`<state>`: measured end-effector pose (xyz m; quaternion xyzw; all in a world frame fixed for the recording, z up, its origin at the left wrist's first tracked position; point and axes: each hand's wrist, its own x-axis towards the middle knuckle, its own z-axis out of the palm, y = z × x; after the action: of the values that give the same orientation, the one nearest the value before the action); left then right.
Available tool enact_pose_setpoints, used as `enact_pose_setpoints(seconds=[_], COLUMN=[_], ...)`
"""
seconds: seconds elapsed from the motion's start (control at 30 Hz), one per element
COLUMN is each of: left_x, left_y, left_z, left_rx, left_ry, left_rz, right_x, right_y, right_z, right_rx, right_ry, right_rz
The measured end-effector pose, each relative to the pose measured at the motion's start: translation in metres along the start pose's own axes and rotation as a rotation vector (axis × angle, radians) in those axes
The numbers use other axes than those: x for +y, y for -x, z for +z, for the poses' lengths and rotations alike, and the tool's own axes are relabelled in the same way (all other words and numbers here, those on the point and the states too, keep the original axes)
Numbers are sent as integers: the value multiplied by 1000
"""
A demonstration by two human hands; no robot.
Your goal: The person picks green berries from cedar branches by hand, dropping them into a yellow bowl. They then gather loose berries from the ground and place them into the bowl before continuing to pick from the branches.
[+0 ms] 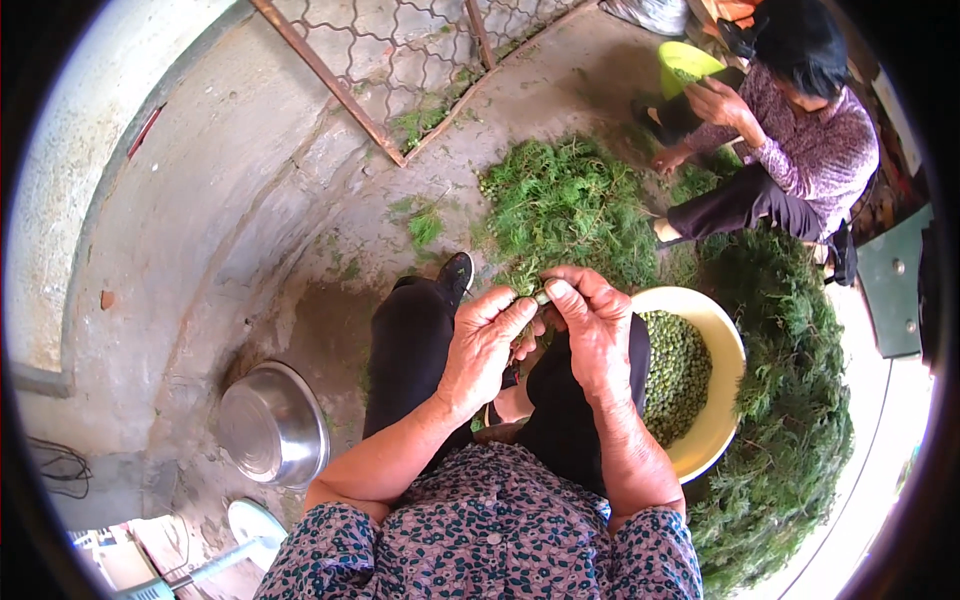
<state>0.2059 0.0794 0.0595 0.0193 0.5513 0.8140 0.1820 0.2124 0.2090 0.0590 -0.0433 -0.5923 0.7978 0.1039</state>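
Between my knees and raised over my lap, my left hand [485,345] pinches a small green leafy sprig [525,282]. My right hand [590,335] meets it from the right, thumb and forefinger closed on the same sprig at a small green piece. Beside my right knee sits a pale yellow basin [715,405] holding several small round green seed cones or berries [672,365]. Beyond my hands lies a heap of feathery evergreen branches [560,200], and more branches [775,470] are piled along the right of the basin.
A co-worker [800,165] sits at upper right by a lime bucket [685,60], hand raised. A steel bowl [270,425] stands left of my legs, a light blue object [245,525] below it. A rusty metal grille [400,70] is at the back, a concrete wall [115,230] at left.
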Motion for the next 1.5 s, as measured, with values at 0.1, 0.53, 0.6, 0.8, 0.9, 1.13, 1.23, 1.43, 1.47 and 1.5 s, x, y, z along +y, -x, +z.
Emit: enact_pose_setpoints(seconds=[0.1, 0.53, 0.6, 0.8, 0.9, 1.13, 1.23, 1.43, 1.47, 1.5], left_x=[-8, -22, -23, -22, -17, -19, -19, -22, -23, -24], left_y=[-8, -39, -40, -39, -36, -20, -12, -5, -5, -4], left_z=[9, 58, 64, 64, 65, 50, 40, 15, 10, 5], left_rx=[-17, -103, -147, -238, -285, -336, -322, -311, -303, -287], left_ry=[21, -113, -152, -363, -248, -311, -352, -215, -207, -52], left_rz=[-66, -169, -151, -173, -257, -217, -214, -285, -282, -353], right_x=[-3, -4, -14, -24, -19, -21, -8, 1, 5, 0], right_y=[-2, 0, 1, 7, 9, 25, 29, 33, 32, 33], right_z=[-19, -87, -85, -89, -97, -86, -74, -49, -51, -53], right_rx=[14, 71, 31, 183, 215, -16, -70, 146, 168, 168], right_ry=[-216, -358, -264, -231, -557, -98, 19, -324, -337, -318], right_rz=[294, 151, 123, 351, 176, 170, 102, 403, 410, 387])
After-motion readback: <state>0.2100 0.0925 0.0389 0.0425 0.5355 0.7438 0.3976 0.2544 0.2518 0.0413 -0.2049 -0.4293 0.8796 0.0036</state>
